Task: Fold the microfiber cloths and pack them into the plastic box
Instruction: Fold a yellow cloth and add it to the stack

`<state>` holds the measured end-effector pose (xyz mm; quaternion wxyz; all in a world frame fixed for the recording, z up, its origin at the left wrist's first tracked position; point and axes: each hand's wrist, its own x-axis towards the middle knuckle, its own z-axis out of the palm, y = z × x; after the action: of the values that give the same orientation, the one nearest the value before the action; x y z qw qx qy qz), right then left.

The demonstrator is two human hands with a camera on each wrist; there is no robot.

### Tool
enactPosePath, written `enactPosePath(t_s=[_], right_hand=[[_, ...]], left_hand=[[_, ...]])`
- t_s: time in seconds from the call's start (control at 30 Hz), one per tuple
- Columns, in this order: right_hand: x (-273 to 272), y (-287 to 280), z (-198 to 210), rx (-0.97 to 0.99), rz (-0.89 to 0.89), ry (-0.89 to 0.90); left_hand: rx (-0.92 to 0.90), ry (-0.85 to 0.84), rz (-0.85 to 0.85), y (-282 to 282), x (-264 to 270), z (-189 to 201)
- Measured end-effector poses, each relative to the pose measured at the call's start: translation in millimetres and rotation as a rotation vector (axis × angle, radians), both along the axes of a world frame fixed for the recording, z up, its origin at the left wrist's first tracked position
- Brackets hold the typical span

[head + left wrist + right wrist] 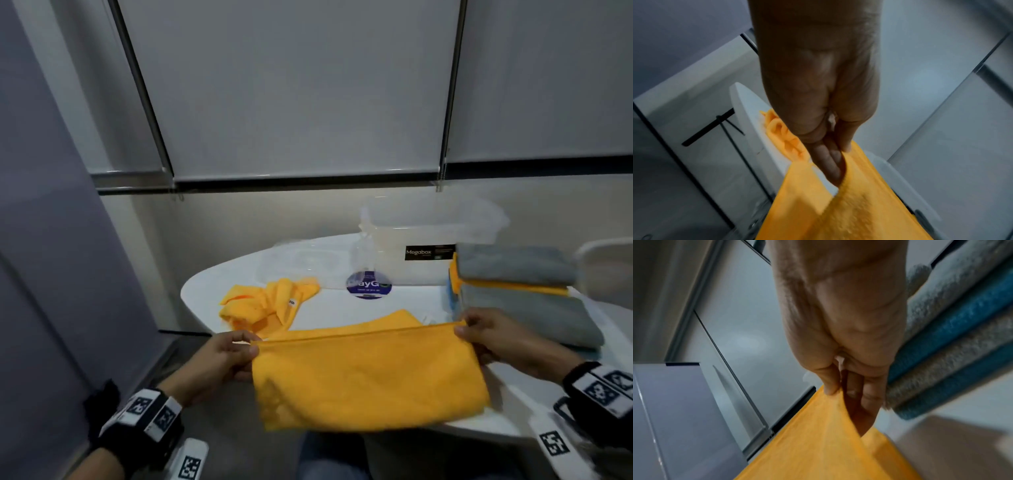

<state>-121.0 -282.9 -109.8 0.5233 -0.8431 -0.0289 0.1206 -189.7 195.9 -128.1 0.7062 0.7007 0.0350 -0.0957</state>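
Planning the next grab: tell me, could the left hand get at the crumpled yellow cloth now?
Probably not yet: the left hand pinches the held yellow cloth. The crumpled cloth lies close ahead, unobstructed.

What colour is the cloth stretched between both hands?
Orange-yellow, plain. The cloth shows best in the head view.

Two loose orange microfiber cloths: one stretched flat orange cloth [370, 373] and one crumpled orange cloth [263, 306]. One stack of folded grey, orange and blue cloths [520, 291]; its exact number cannot be told. One clear plastic box [428, 236], one clear plastic lid [301, 263], one round blue sticker [369, 285], one white desk [342, 308].
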Motion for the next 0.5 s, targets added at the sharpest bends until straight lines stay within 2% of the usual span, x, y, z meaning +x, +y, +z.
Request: enactPosePath(t_s=[0.2, 0.37, 0.5], right_hand=[[16.3, 29.3, -39.3, -0.173, -0.071, -0.106], [41.4, 54.4, -46.7, -0.336, -0.124, -0.236], [59.4, 67.0, -54.0, -0.423, -0.173, -0.243]], left_hand=[[0.161, 0.031, 0.179, -3.7, 11.9, -44.7], [0.209, -0.041, 0.314, -8.6, 21.9, -48.3], [0.305, -0.096, 0.431, -8.7, 48.7, -48.5]])
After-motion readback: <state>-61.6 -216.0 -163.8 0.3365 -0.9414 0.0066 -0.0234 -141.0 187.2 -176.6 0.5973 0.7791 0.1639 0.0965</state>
